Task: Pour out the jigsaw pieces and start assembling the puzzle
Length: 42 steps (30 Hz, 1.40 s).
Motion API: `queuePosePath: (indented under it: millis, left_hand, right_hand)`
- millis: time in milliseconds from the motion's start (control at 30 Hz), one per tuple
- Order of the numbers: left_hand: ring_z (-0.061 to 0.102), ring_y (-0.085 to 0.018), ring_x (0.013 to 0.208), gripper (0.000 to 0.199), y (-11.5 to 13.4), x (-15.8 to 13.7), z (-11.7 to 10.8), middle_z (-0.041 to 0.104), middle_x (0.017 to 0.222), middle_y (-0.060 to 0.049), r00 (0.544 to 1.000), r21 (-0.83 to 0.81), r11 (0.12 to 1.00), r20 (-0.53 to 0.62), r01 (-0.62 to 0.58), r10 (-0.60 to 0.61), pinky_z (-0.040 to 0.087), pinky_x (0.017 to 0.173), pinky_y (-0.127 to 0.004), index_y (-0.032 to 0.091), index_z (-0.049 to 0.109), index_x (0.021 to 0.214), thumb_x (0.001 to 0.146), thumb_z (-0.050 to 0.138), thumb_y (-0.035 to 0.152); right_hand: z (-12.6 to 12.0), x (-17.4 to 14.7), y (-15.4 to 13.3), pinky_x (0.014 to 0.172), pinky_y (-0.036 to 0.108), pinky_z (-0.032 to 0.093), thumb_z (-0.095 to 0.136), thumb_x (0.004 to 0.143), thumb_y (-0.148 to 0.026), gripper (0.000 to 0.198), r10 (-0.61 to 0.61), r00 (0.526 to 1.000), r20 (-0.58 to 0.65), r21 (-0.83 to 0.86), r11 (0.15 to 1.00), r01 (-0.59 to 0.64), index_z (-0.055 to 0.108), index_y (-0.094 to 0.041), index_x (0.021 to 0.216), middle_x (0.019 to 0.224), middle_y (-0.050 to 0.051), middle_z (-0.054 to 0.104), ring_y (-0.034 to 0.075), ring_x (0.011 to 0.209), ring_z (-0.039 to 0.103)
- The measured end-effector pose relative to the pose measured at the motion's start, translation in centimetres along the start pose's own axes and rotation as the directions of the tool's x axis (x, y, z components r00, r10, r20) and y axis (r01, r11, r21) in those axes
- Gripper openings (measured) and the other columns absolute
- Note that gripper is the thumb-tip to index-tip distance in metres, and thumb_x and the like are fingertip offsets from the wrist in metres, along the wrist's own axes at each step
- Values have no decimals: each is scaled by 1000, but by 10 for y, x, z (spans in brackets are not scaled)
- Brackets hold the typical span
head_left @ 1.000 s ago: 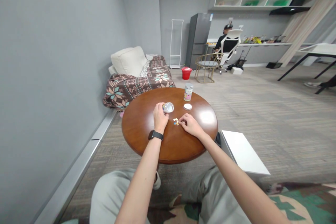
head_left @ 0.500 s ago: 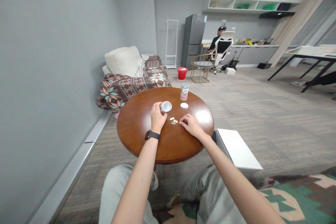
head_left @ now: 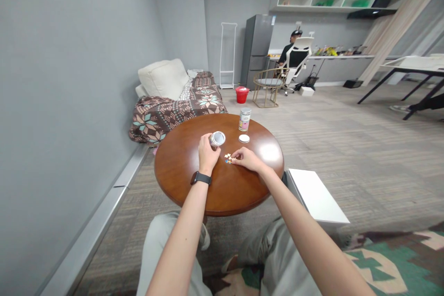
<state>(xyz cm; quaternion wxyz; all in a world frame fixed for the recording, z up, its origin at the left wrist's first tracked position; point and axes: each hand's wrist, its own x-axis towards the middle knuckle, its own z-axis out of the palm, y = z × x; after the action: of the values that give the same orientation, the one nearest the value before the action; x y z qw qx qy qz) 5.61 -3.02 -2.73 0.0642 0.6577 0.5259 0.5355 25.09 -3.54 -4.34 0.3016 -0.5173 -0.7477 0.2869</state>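
Note:
My left hand (head_left: pixel 207 153) is wrapped round an open can (head_left: pixel 218 138), tilted with its mouth towards me above the round wooden table (head_left: pixel 187 148). A small heap of jigsaw puzzle pieces (head_left: pixel 228 157), mostly pale backs with some blue and yellow, lies to the right of that hand. Over the heap's right edge, my right hand (head_left: pixel 245 159) pinches a puzzle piece, which the fingertips largely cover. Behind the heap lies a round white lid (head_left: pixel 244 138). A second can (head_left: pixel 244 120) with a printed picture stands upright beyond the lid.
A white box (head_left: pixel 314 194) stands beside the table at right. A patterned-cloth-covered sofa (head_left: pixel 173 118) is at left. Farther back are a red bucket (head_left: pixel 242 95), a gold-framed chair (head_left: pixel 268 84), a fridge (head_left: pixel 258 46) and a person (head_left: pixel 287 53) seated in an office chair.
My right hand has moved left from beside the heap onto its right edge, fingers now over the pieces. My left hand still holds the can in nearly the same place.

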Motion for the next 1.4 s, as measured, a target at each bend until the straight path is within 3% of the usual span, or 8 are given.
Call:
queuePosePath:
  millis: [200,533,700,867,1033,1233,1300,1400]
  left_hand:
    - [58,-27,115,50,0,0,0,60,117,-8,1000,3,1000,0,-5,5,47,103,-43,21,51,114,69,63,3]
    - [58,-28,113,48,0,1,1,60,116,-9,1000,2,1000,-6,-3,3,48,102,-44,21,52,111,68,64,3]
    - [58,-28,114,49,0,0,1,60,117,-9,1000,4,1000,18,-15,14,48,102,-44,22,52,112,69,63,3]
    - [58,-27,115,46,1,-1,1,60,117,-9,999,-2,999,28,-37,37,48,101,-42,22,52,113,72,65,6]
    - [59,-26,113,43,4,-1,0,60,117,-9,998,-20,999,46,-51,52,49,100,-41,21,52,115,75,65,10]
    - [59,-26,118,49,4,-2,2,60,120,-10,999,-28,1000,35,-3,4,48,103,-40,21,51,120,75,68,13]
    - [60,-28,118,54,3,-2,4,61,121,-11,998,-35,998,26,57,-56,48,103,-42,21,49,124,75,73,19]
    - [63,-29,114,57,3,-2,6,64,121,-13,994,-16,994,39,104,-103,50,100,-43,20,48,125,75,76,28]
  right_hand:
    - [-6,3,-13,72,27,49,77,72,-17,4,35,997,70,-50,998,-32,74,-18,75,78,3,75,16,71,65]
    - [9,-10,-28,68,25,46,68,73,-14,6,-5,1000,-25,50,999,6,66,-19,72,69,-1,67,12,64,58]
    - [6,-11,-47,64,27,47,67,77,-33,14,-37,964,-263,227,969,99,67,-19,80,71,0,67,14,62,56]
    - [-3,7,-74,71,31,50,64,79,-28,12,-149,862,-484,122,964,235,70,-19,84,80,4,69,17,70,58]
    - [-3,26,-86,80,33,52,64,75,-19,17,-217,880,-422,48,964,260,71,-19,90,90,5,70,18,80,62]
    - [6,19,-58,80,34,54,52,86,-22,25,-115,840,-530,116,972,206,65,-18,107,108,10,66,20,91,63]
    - [13,11,-42,87,37,54,53,85,-20,29,-82,885,-458,123,980,155,64,-18,111,106,10,67,20,92,64]
    - [23,-3,-24,100,44,49,67,77,-21,41,-114,965,-237,4,993,118,64,-20,118,118,10,67,25,106,62]
